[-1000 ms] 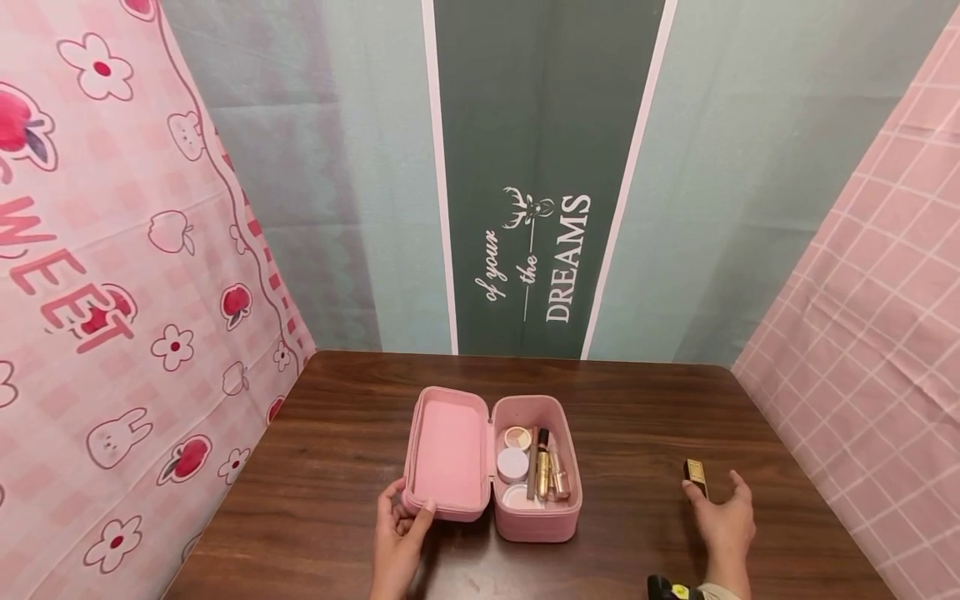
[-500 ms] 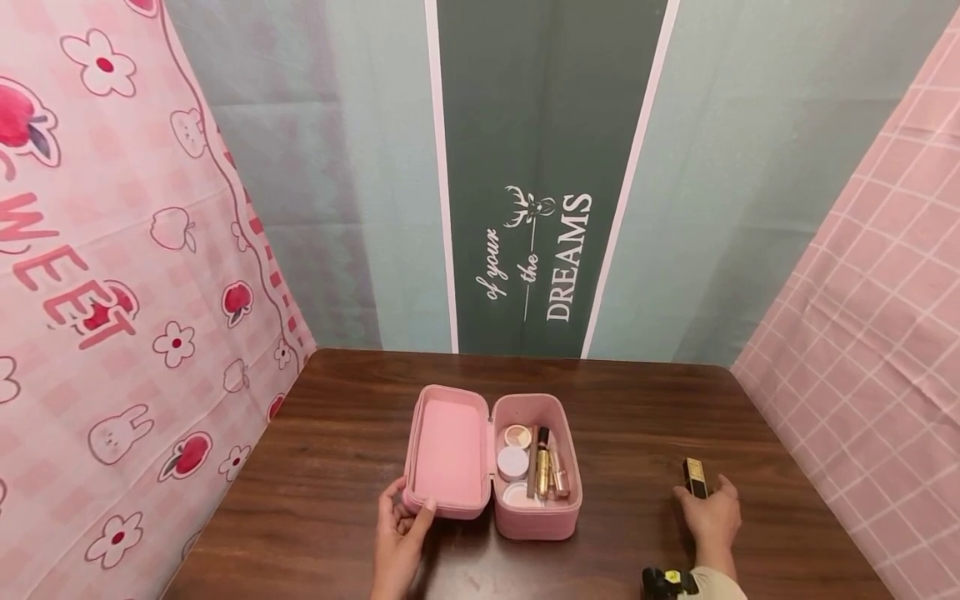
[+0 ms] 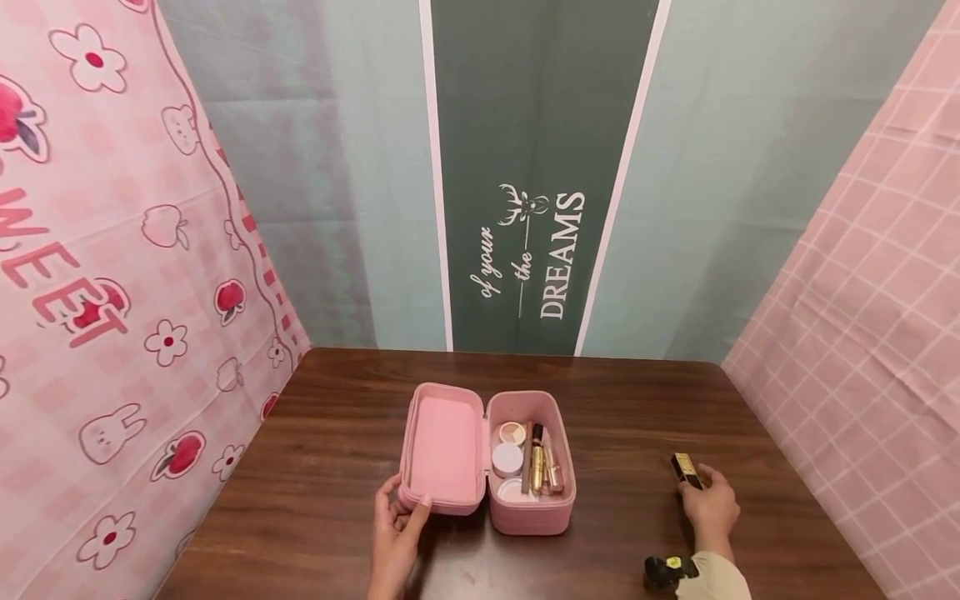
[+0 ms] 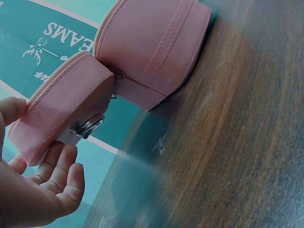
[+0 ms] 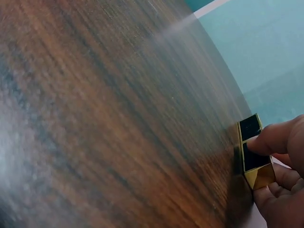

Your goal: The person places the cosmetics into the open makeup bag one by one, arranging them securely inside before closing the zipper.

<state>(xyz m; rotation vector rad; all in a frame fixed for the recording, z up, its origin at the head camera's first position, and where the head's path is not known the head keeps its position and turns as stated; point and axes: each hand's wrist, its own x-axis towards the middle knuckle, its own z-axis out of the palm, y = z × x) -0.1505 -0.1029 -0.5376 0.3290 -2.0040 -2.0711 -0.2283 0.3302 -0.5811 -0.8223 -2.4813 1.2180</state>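
A pink cosmetic case [image 3: 531,521] stands on the table with its lid [image 3: 444,450] swung out to the left. My left hand [image 3: 395,529] holds the lid's front corner, thumb on the rim and fingers underneath, as the left wrist view shows. In the case lie white round jars [image 3: 507,459], a small round palette [image 3: 512,433], a gold tube with a black cap [image 3: 537,458] and other slim tubes. To the right, my right hand [image 3: 711,504] pinches a black and gold lipstick [image 5: 251,151] between thumb and fingers, low over the table.
The dark wooden table [image 3: 622,417] reaches back to a grey-green curtain [image 3: 690,208] with white lettering. Pink patterned cloth [image 3: 187,250] hangs along the left side, and pink checked cloth [image 3: 847,275] along the right. A metal fitting [image 4: 89,126] sits on the lid's outside.
My right hand has closed its fingers around the lipstick, which has tilted and shifted slightly left. The left hand stays on the lid. The head view has shifted a little.
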